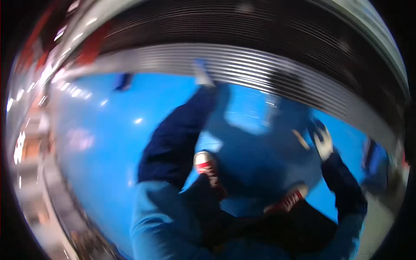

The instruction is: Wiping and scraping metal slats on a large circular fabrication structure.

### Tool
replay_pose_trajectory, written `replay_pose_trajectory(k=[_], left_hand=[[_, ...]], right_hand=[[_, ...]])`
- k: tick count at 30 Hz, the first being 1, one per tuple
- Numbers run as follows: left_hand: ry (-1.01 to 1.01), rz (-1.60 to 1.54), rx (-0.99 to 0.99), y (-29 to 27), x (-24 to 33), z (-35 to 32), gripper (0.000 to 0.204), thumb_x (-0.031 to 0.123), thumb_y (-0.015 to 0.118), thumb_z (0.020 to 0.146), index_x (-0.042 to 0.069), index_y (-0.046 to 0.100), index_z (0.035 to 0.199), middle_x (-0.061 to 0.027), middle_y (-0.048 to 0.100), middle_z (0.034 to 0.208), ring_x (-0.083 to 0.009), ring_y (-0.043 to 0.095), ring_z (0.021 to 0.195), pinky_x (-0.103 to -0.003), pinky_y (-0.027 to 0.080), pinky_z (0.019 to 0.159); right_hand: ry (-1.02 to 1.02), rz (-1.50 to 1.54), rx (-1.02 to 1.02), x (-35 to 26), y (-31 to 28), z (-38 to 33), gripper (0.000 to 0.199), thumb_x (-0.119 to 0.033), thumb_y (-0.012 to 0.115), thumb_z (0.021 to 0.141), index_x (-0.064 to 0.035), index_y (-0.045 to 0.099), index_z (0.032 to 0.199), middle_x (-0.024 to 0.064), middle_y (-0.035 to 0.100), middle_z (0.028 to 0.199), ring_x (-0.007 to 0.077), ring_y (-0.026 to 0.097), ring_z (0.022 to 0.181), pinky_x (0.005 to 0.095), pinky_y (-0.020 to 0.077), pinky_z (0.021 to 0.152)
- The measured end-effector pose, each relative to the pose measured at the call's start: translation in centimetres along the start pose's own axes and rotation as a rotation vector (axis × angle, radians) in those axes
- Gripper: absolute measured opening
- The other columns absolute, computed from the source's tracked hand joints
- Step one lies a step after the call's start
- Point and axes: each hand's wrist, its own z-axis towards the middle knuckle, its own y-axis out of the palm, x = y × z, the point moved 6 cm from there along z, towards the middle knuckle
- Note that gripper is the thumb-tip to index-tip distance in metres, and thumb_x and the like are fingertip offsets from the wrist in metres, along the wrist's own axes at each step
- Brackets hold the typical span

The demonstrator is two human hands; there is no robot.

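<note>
Motion blurs the picture. My left hand [203, 78] reaches far forward, its arm stretched out to the edge of a ribbed silver metal strip [173, 58]. The hand looks pale, with a blue patch at its far end; whether that is part of a glove or something held is unclear, and its fingers are smeared. Low over the blue floor [99, 130] on the right, my right hand [323, 144] has its pale fingers apart, with dark blue beside them. Just left of it lies a thin tan strip [300, 139], apart from the hand.
My red and white shoes, left [207, 168] and right [288, 200], stand on the floor. Beyond the metal strip runs a dark slatted surface [208, 26]. A small dark blue block [123, 81] lies at the far left, and another blue object [375, 157] sits at the right.
</note>
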Motion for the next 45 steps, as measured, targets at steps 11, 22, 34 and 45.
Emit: replay_pose_trajectory(k=[11, 22, 34, 45], left_hand=[[-0.228, 0.207, 0.078, 4.4, 3.4, -5.2, 0.079, 0.062, 0.046, 0.077, 0.019, 0.024, 0.140, -0.0102, 0.030, 0.143, -0.0354, 0.033, 0.127, -0.049, 0.030, 0.101], [-0.248, 0.214, 0.148, 2.6, 2.0, -3.2, 0.090, 0.069, 0.044, 0.075, 0.013, 0.021, 0.141, -0.0174, 0.026, 0.142, -0.0364, 0.027, 0.128, -0.050, 0.025, 0.104], [-0.403, 0.018, 0.070, 5.4, 0.1, -3.4, 0.088, 0.073, 0.041, 0.076, 0.018, 0.024, 0.142, -0.0128, 0.024, 0.147, -0.0365, 0.028, 0.131, -0.057, 0.025, 0.102], [-0.197, 0.147, 0.204, 2.0, 6.0, -3.5, 0.079, 0.063, 0.047, 0.078, 0.014, 0.032, 0.138, -0.0149, 0.035, 0.140, -0.0358, 0.038, 0.124, -0.051, 0.032, 0.101]], right_hand=[[0.810, 1.263, 1.035, 16.6, -13.8, -0.6, 0.087, -0.073, 0.044, 0.076, -0.0055, 0.040, 0.131, 0.0205, 0.052, 0.123, 0.0382, 0.054, 0.108, 0.0541, 0.0430, 0.089], [0.592, 1.236, 1.435, 20.0, -17.4, 0.4, 0.060, -0.047, 0.052, 0.083, -0.0020, 0.048, 0.123, 0.0199, 0.056, 0.116, 0.0352, 0.058, 0.101, 0.0501, 0.0454, 0.090], [0.688, 1.045, 1.382, 27.6, -22.3, -3.2, 0.066, -0.060, 0.047, 0.082, -0.0084, 0.051, 0.122, 0.0138, 0.054, 0.123, 0.0309, 0.056, 0.106, 0.0460, 0.0404, 0.096], [0.902, 0.913, 1.276, 22.1, -15.3, -1.0, 0.071, -0.062, 0.037, 0.086, -0.0092, 0.040, 0.133, 0.0172, 0.047, 0.130, 0.0332, 0.049, 0.116, 0.0484, 0.0369, 0.100]])
